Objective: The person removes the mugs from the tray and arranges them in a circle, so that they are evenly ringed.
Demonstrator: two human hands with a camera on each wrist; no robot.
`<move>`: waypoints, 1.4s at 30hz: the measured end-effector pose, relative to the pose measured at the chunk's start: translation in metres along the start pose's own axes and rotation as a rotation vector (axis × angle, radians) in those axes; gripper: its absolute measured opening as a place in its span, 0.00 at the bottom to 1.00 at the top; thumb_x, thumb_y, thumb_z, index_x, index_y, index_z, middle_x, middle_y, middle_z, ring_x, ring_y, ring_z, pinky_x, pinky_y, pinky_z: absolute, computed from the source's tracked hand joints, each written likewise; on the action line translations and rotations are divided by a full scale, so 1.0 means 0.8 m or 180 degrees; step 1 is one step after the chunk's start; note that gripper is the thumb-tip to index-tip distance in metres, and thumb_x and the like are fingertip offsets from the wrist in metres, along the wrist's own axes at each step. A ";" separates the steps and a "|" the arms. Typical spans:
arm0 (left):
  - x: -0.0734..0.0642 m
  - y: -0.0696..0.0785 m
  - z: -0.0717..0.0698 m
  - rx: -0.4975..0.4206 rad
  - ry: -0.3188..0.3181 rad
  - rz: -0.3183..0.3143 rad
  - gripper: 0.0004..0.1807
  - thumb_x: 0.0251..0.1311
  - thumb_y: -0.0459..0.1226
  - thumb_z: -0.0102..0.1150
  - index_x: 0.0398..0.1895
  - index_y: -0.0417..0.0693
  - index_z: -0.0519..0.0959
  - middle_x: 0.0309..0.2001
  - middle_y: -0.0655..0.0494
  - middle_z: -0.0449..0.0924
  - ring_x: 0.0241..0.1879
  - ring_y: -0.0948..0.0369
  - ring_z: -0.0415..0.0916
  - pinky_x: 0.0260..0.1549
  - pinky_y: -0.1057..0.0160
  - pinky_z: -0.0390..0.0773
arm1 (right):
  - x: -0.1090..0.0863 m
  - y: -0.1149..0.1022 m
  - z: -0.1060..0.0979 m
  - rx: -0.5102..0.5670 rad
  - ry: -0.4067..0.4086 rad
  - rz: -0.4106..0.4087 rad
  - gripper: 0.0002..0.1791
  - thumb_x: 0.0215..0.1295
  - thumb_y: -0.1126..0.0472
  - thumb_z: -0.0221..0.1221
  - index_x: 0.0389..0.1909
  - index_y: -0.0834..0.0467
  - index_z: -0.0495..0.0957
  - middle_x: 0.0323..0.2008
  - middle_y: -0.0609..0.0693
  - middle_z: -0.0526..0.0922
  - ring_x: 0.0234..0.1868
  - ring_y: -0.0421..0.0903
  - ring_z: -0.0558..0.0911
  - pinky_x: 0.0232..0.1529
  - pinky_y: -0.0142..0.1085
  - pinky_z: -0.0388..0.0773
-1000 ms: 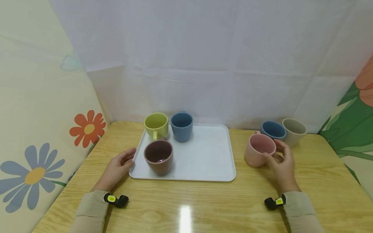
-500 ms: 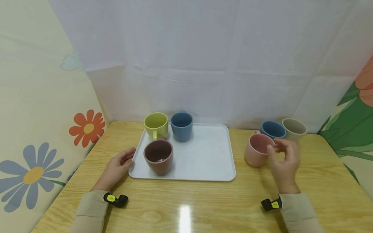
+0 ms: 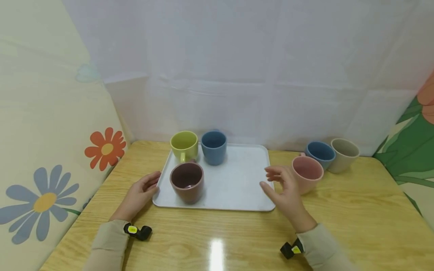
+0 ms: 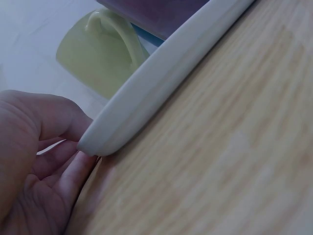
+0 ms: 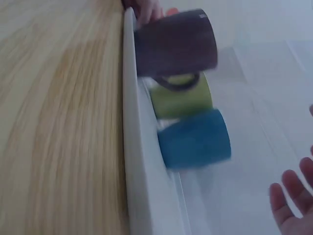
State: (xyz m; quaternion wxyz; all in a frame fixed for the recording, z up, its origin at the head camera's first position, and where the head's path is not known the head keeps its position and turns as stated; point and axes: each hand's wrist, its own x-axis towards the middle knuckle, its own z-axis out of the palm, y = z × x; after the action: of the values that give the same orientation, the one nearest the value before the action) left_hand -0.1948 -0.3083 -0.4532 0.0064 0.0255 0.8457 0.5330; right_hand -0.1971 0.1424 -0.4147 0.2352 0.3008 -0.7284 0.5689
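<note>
My left hand (image 3: 137, 195) holds the white tray (image 3: 237, 192) at its left edge; in the left wrist view its fingers (image 4: 63, 115) meet the rim at the corner, one above and others below. My right hand (image 3: 285, 194) hovers at the tray's right edge, fingers parted and nothing in them. On the tray stand a brown mug (image 3: 187, 188) at the front left, a yellow-green mug (image 3: 184, 145) behind it and a blue mug (image 3: 214, 148) beside that. A pink mug (image 3: 306, 175) stands on the table just right of my right hand, partly covered by it.
Behind the pink mug, a second blue cup (image 3: 320, 152) and a beige cup (image 3: 344, 154) stand close together on the wooden table (image 3: 183, 241). A white cloth (image 3: 210, 75) hangs along the back, with flower-patterned cloth (image 3: 44, 113) at the sides.
My right hand has let go of the pink mug and moved left to the tray's edge. The pink mug stays on the table. My left hand holds its place.
</note>
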 end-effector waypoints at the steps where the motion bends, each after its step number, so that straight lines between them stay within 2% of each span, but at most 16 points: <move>1: 0.000 0.000 0.000 -0.0009 0.0001 -0.0010 0.31 0.73 0.27 0.51 0.75 0.29 0.57 0.72 0.31 0.63 0.71 0.42 0.61 0.54 0.84 0.68 | 0.003 -0.002 0.009 0.0036 -0.0136 0.0098 0.24 0.56 0.79 0.66 0.55 0.68 0.75 0.49 0.60 0.77 0.48 0.46 0.78 0.53 0.34 0.81; 6: 0.001 0.000 -0.001 -0.0010 0.0001 -0.0003 0.31 0.73 0.27 0.52 0.76 0.29 0.57 0.72 0.31 0.63 0.71 0.42 0.61 0.54 0.84 0.68 | 0.018 -0.008 0.052 0.0260 -0.0708 0.0511 0.29 0.60 0.71 0.70 0.61 0.63 0.73 0.58 0.59 0.76 0.56 0.58 0.77 0.57 0.46 0.81; 10: 0.001 0.000 -0.001 -0.0005 0.0006 0.0021 0.30 0.72 0.26 0.51 0.75 0.28 0.58 0.72 0.31 0.63 0.71 0.41 0.61 0.54 0.84 0.68 | 0.026 -0.007 0.085 0.0495 -0.1000 0.0915 0.35 0.59 0.68 0.71 0.67 0.62 0.69 0.63 0.57 0.74 0.61 0.60 0.75 0.61 0.46 0.78; 15: -0.002 0.000 -0.001 -0.0027 0.0002 -0.0001 0.31 0.73 0.27 0.52 0.75 0.29 0.57 0.72 0.31 0.63 0.71 0.42 0.61 0.54 0.84 0.68 | 0.032 -0.002 0.121 0.0740 -0.1261 0.1323 0.41 0.58 0.64 0.72 0.71 0.63 0.64 0.68 0.61 0.70 0.67 0.59 0.71 0.65 0.46 0.74; 18: -0.002 0.000 -0.001 -0.0040 -0.0006 0.0020 0.31 0.73 0.27 0.52 0.75 0.29 0.57 0.72 0.31 0.63 0.71 0.41 0.61 0.54 0.84 0.69 | 0.033 0.004 0.140 0.0843 -0.1284 0.1417 0.43 0.57 0.65 0.73 0.72 0.64 0.63 0.68 0.64 0.69 0.67 0.60 0.71 0.66 0.49 0.73; 22: -0.002 -0.001 -0.001 -0.0061 0.0002 0.0039 0.30 0.73 0.27 0.52 0.75 0.29 0.58 0.72 0.31 0.63 0.71 0.41 0.61 0.54 0.84 0.69 | 0.035 0.011 0.162 0.0924 -0.1294 0.1490 0.44 0.56 0.67 0.74 0.73 0.63 0.63 0.67 0.62 0.71 0.66 0.60 0.72 0.67 0.50 0.73; 26: -0.002 -0.001 -0.001 -0.0091 0.0003 0.0038 0.30 0.72 0.26 0.51 0.75 0.28 0.58 0.71 0.30 0.63 0.71 0.41 0.61 0.54 0.83 0.69 | 0.035 0.011 0.180 0.1006 -0.1415 0.1637 0.46 0.56 0.66 0.74 0.74 0.58 0.62 0.68 0.56 0.71 0.66 0.56 0.73 0.66 0.44 0.74; 30: -0.002 0.000 -0.001 -0.0095 -0.0002 0.0019 0.30 0.73 0.26 0.51 0.75 0.29 0.58 0.72 0.30 0.63 0.71 0.41 0.61 0.54 0.84 0.68 | 0.036 0.013 0.196 0.1201 -0.1413 0.1756 0.46 0.54 0.68 0.75 0.73 0.57 0.63 0.66 0.55 0.71 0.64 0.54 0.75 0.63 0.38 0.77; 36: -0.003 0.001 0.001 -0.0040 -0.0017 -0.0030 0.30 0.73 0.28 0.51 0.76 0.30 0.57 0.72 0.31 0.62 0.71 0.42 0.61 0.54 0.84 0.68 | 0.035 0.014 0.208 0.1221 -0.1364 0.1792 0.47 0.51 0.69 0.76 0.72 0.56 0.64 0.64 0.53 0.72 0.64 0.51 0.75 0.63 0.36 0.76; 42: -0.003 0.002 0.001 -0.0002 0.0007 -0.0017 0.30 0.73 0.28 0.51 0.76 0.30 0.58 0.72 0.31 0.63 0.71 0.42 0.62 0.53 0.85 0.68 | 0.035 0.014 0.213 0.1126 -0.1358 0.1740 0.48 0.50 0.67 0.77 0.72 0.53 0.64 0.64 0.48 0.73 0.63 0.48 0.75 0.63 0.36 0.75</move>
State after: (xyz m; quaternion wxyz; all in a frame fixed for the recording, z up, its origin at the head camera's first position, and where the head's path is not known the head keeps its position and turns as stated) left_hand -0.1925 -0.3075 -0.4523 0.0068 0.0227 0.8456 0.5333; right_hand -0.2246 -0.0256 -0.4443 -0.1372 0.2431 -0.7049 0.6521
